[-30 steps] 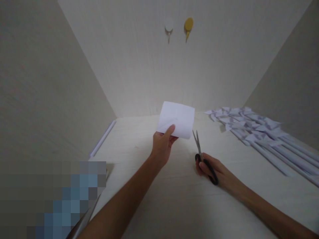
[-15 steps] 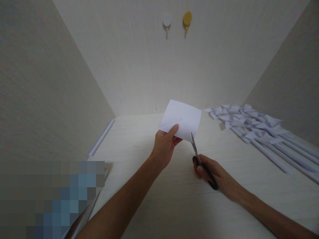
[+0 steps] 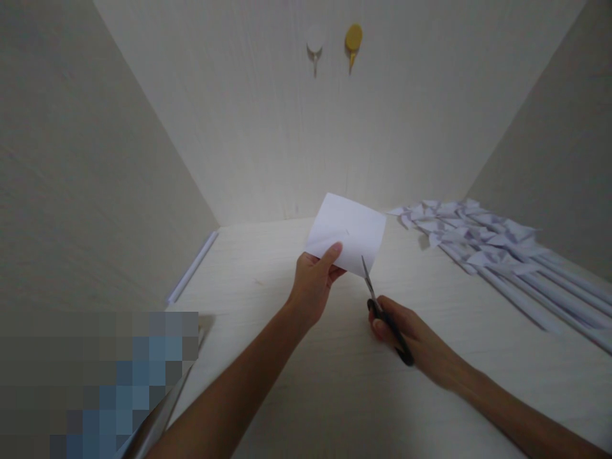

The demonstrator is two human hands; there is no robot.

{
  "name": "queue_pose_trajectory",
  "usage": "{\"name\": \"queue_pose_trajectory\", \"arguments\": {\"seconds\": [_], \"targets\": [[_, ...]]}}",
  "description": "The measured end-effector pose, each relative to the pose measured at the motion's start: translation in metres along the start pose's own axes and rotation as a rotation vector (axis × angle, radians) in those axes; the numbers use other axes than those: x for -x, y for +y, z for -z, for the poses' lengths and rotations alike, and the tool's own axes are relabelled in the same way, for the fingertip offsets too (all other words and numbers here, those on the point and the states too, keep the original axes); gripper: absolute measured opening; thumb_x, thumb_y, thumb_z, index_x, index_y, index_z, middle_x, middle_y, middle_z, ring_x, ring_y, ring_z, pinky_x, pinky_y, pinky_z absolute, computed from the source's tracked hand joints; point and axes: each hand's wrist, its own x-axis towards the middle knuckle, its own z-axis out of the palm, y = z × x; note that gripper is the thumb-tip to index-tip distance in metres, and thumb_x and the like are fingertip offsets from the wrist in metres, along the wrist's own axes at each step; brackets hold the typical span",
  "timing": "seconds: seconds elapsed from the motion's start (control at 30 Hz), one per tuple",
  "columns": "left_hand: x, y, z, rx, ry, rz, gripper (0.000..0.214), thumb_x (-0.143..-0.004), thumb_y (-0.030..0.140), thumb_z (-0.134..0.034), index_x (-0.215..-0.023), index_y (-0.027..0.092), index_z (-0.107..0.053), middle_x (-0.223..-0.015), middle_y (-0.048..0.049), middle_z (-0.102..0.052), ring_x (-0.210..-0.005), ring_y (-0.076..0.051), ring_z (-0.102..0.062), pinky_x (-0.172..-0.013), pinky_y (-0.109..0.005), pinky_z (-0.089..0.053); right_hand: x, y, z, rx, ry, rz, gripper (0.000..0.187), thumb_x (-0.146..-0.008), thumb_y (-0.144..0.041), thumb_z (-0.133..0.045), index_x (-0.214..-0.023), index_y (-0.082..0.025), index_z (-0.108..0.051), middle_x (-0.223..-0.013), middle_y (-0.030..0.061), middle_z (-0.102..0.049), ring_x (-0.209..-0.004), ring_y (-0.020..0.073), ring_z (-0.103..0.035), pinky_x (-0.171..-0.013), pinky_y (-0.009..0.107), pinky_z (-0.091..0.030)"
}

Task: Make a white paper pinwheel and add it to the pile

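A white, roughly square sheet of paper (image 3: pixel 351 223) is held up above the table, with a small mark near its middle. My left hand (image 3: pixel 313 280) pinches its lower left edge, thumb on top and fingers underneath. Black-handled scissors (image 3: pixel 393 331) are in my right hand (image 3: pixel 399 325), fingers closed round the handles. One scissor blade lies over the paper near its lower right corner, so the paper's edge sits at the blades. Whether the blades have cut into the paper cannot be made out.
On the right of the white table (image 3: pixel 268 357) lie several paper pinwheels (image 3: pixel 495 258) on rolled paper sticks. One white paper stick (image 3: pixel 194 268) lies along the left edge. A white hook (image 3: pixel 314 48) and a yellow hook (image 3: pixel 354 38) are on the back wall. A pixelated patch covers the lower left.
The scissor tip has shifted slightly left over the paper's lower right corner. My left hand keeps the same grip on the sheet. The whole view has drifted a little.
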Motion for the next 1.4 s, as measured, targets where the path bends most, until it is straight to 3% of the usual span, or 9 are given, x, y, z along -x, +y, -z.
{"name": "queue_pose_trajectory", "arguments": {"seconds": [0.73, 1.4], "targets": [[0.0011, 0.0021, -0.0008, -0.024, 0.002, -0.03, 0.03, -0.066, 0.023, -0.061, -0.093, 0.011, -0.06, -0.092, -0.0092, -0.064, -0.084, -0.019, -0.059, -0.076, -0.033, -0.047, -0.0004, -0.0009, -0.0024, 0.089, 0.053, -0.017, 0.022, -0.078, -0.039, -0.042, -0.068, -0.019, -0.036, -0.06, -0.0033, -0.039, -0.055, 0.0102, -0.036, -0.05, 0.024, -0.03], [0.0016, 0.0031, -0.0019, -0.012, 0.0, -0.037, 0.028, -0.066, 0.022, -0.06, -0.092, 0.011, -0.06, -0.091, -0.0084, -0.064, -0.082, -0.018, -0.059, -0.074, -0.031, -0.047, -0.0011, -0.0003, -0.0052, 0.103, 0.115, -0.041, 0.029, -0.075, -0.04, -0.045, -0.058, -0.021, -0.031, -0.051, -0.0062, -0.03, -0.048, 0.0085, -0.028, -0.044, 0.023, -0.023]]}}
